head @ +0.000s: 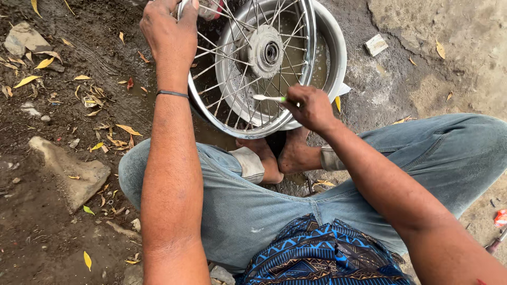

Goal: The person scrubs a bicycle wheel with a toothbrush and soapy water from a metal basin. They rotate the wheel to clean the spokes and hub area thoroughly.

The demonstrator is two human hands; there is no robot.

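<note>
A chrome spoked wheel rim (211, 113) stands tilted over a round metal basin (337, 50) of murky water. The wheel's grey hub (265, 51) sits at its centre. My left hand (170, 32) grips the rim's top left edge. My right hand (310, 107) holds a small white and green brush (269, 98), its head among the lower spokes. My bare feet (280, 155) rest just under the wheel's near edge.
Wet dirt ground with yellow fallen leaves lies at the left. A flat stone (71, 171) sits near my left knee, another stone (24, 37) at the far left. A small pale block (376, 45) lies right of the basin. A red scrap (500, 217) is at the right edge.
</note>
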